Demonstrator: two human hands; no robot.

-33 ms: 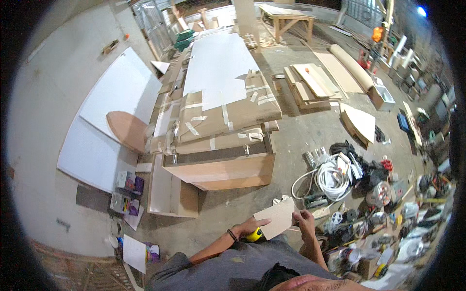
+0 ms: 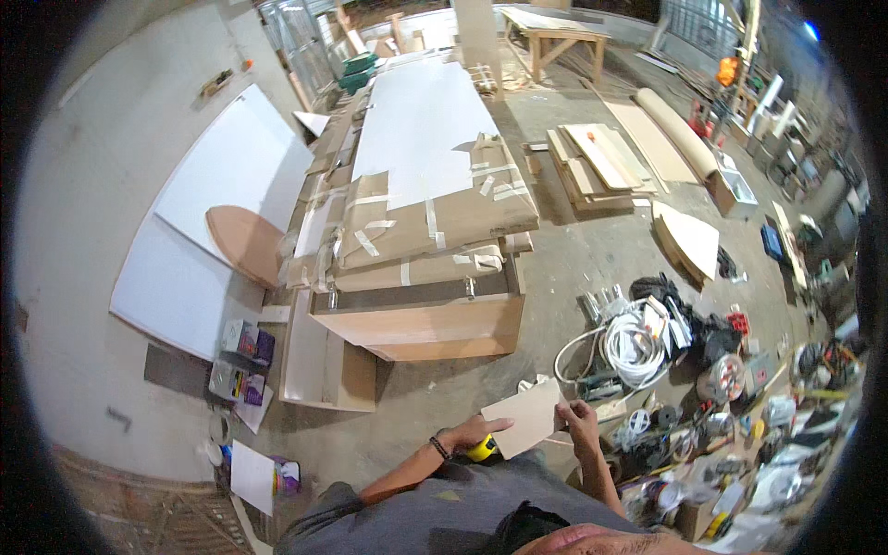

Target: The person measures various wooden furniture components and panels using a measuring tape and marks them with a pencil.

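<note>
1. Before the grey shirt (image 2: pixel 416 509), the left hand (image 2: pixel 472 433) and right hand (image 2: pixel 581 424) pinch opposite edges of a tan panel (image 2: pixel 524 418).
2. Toward the right edge of the floor (image 2: pixel 592 254), an open box (image 2: pixel 742 205) stands, contents unclear.

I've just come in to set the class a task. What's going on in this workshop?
Someone in a grey shirt is holding a flat tan piece, the left hand at its left side and the right hand at its right. A yellow tool, partly hidden, sits by the left hand. Ahead, a paper-wrapped stack lies above a wooden box; a coil of white tubing lies to the right.
</note>
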